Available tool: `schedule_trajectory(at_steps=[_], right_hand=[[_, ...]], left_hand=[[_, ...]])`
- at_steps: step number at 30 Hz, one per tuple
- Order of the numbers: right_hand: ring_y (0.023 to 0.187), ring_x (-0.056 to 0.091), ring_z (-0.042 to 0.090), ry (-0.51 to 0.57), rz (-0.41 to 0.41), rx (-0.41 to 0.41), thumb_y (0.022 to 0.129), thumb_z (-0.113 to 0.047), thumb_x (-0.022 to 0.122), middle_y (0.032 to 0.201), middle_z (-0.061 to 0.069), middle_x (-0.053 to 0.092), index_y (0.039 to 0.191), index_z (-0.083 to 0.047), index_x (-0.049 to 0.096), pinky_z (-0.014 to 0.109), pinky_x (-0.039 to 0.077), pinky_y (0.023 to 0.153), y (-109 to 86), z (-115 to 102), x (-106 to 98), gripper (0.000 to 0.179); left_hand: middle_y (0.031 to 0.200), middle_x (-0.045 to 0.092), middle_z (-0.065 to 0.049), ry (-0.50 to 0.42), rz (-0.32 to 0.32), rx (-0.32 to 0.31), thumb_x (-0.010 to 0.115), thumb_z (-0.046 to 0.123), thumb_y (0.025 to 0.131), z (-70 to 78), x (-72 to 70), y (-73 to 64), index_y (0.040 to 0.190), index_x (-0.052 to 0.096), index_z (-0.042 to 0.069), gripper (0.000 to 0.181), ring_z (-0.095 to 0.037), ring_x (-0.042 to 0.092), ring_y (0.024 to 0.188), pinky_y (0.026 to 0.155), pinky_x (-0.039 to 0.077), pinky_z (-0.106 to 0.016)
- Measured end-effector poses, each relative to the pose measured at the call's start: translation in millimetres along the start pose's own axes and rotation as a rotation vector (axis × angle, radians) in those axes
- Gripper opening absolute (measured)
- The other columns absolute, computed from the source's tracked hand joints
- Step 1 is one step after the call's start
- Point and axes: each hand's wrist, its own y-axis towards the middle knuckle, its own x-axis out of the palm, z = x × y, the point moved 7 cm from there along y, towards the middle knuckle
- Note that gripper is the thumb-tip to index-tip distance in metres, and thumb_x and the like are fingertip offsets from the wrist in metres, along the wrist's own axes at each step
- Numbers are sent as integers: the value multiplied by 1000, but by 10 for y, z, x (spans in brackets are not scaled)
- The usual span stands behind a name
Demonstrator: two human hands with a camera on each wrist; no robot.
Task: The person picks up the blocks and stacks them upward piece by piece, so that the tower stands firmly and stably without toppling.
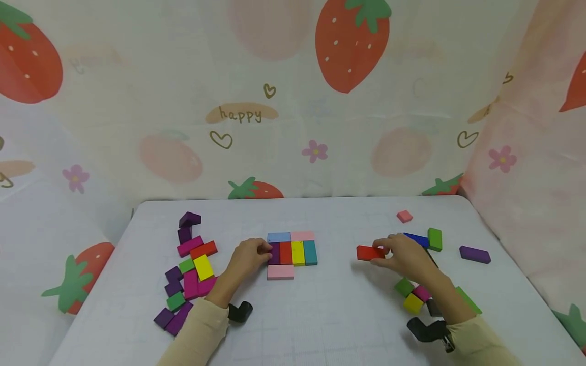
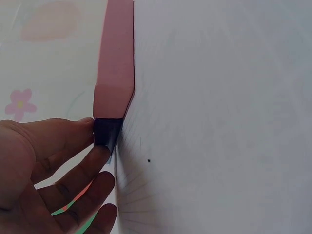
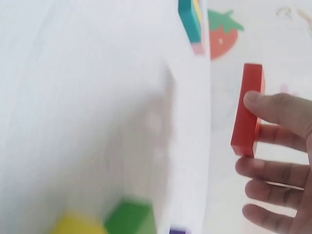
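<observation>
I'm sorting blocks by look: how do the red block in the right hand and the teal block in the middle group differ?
The red block is held up in the right hand; the teal block rests on the table, against the yellow block. In the head view, the red block's long side runs left to right, the teal block's front to back. Both are oblong, single-coloured blocks.

I pinch a red block point(image 3: 247, 122) clear of the worktop point(image 3: 87, 92) with my right fingers point(image 3: 273, 193); a teal block point(image 3: 189, 22) shows at top, a blurred green block point(image 3: 130, 218) and yellow block point(image 3: 78, 226) at bottom.
</observation>
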Motion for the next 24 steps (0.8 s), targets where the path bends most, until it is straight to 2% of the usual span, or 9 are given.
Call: schedule_trajectory(at_steps=[13, 19, 24], right_hand=[[86, 56, 17, -78, -21, -34, 77, -32, 82, 93, 5, 69, 109, -15, 74, 30, 54, 71, 294, -644, 377, 38], [81, 51, 15, -116, -53, -69, 76, -34, 82, 87, 2, 67, 105, -16, 75, 26, 49, 65, 357, -918, 590, 35], [80, 51, 15, -180, -42, -112, 75, -35, 83, 87, 3, 69, 104, -15, 75, 26, 48, 65, 376, -1119, 698, 36]], left_hand=[[103, 68, -8, -7, 15, -1, 70, 14, 89, -8, -6, -4, 109, 71, 9, 21, -21, 59, 96, 93, 54, -39], [100, 68, -6, -10, 13, 15, 70, 14, 89, 3, -10, -4, 108, 71, 8, 20, -19, 59, 92, 91, 54, -38], [101, 68, -6, -16, 9, 17, 70, 14, 89, 9, -4, -8, 108, 71, 8, 20, -19, 58, 94, 92, 54, -38]])
